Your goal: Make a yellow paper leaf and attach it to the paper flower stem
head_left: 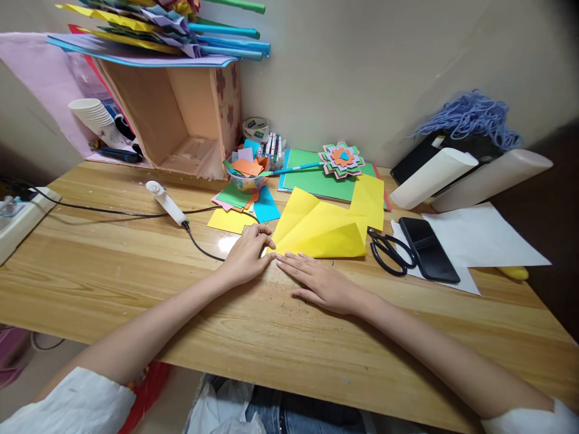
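A yellow sheet of paper [312, 226] lies on the wooden table with fold lines fanning out from its left corner. One flap along its near side is folded over and stands slightly raised at the right. My left hand [248, 256] is closed at that left corner, thumb and forefinger pinching the paper's tip. Flat and with fingers stretched out, my right hand [323, 282] rests on the table, its fingertips touching the near folded edge beside my left thumb. Black-handled scissors [391, 253] lie just right of the paper, their blades partly hidden.
Behind the paper are a green sheet stack [312, 175], a layered paper flower [342, 158] and a bowl of paper scraps [248, 181]. A phone [429, 248] and white paper rolls [434, 178] are at right. A corded glue gun [166, 204] and open box [181, 114] stand left.
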A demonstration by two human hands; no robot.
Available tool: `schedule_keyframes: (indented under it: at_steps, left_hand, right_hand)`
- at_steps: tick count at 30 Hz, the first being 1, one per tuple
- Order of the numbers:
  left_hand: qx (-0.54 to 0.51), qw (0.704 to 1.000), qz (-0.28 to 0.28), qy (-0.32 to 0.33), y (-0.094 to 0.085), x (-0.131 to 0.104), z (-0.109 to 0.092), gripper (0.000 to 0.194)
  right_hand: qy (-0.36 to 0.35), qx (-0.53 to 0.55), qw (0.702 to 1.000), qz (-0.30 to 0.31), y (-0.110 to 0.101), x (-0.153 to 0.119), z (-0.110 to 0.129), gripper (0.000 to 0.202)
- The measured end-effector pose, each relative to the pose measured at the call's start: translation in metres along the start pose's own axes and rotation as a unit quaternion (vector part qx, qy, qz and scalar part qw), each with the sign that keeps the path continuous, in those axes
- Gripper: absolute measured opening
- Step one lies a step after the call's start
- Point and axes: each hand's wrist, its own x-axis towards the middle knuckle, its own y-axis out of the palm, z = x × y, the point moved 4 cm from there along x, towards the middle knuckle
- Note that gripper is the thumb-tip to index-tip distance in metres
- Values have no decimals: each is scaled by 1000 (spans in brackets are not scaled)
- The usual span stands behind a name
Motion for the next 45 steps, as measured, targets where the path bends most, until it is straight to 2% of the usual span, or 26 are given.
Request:
schedule_keyframes:
  at_steps: [9, 15, 17, 19, 21, 22, 24, 26, 30, 35, 40, 45]
  left_hand:
    - [-8, 1000, 3, -10, 0, 1, 0, 10]
    - [-1, 1000, 0, 5, 0, -1, -3, 11]
    - [2, 1000, -6, 5, 0, -1, -4, 12]
    - [5, 1000, -16, -3, 1, 0, -5, 17]
    - [4, 1000, -23, -10, 2, 0, -5, 21]
    - [3, 1000, -25, -12, 2, 1, -6, 21]
    - [0, 1000, -26, -12, 2, 1, -6, 19]
    - [-1, 1000, -26, -12, 3, 1, -6, 17]
    - [-9, 999, -29, -17, 3, 1, -6, 17]
    - [-18, 999, -30, -22, 3, 1, -7, 18]
    - [-9, 999, -39, -28, 4, 1, -9, 15]
    - [-13, 998, -40, -40, 4, 2, -9, 15]
  right_hand:
    - [-3, 35, 999, -3, -16, -25, -19, 55]
    - [15, 12, 999, -28, -20, -41, -31, 52]
    - [36, -8, 995, -88, -23, -45, -36, 44]
    - [97, -32, 975, -200, -29, -50, -45, 35]
    - [190, -32, 929, -315, -36, -56, -57, 32]
    - [236, -15, 906, -352, -37, -60, -64, 36]
    - [299, 37, 872, -386, -37, -63, -78, 51]
    - [318, 75, 863, -385, -36, -62, -90, 53]
    - [332, 80, 857, -387, -36, -59, -105, 41]
    - [372, 57, 840, -391, -40, -61, -106, 43]
    - [354, 75, 851, -381, -41, -59, -103, 33]
    - [334, 8, 864, -377, -42, -56, -99, 32]
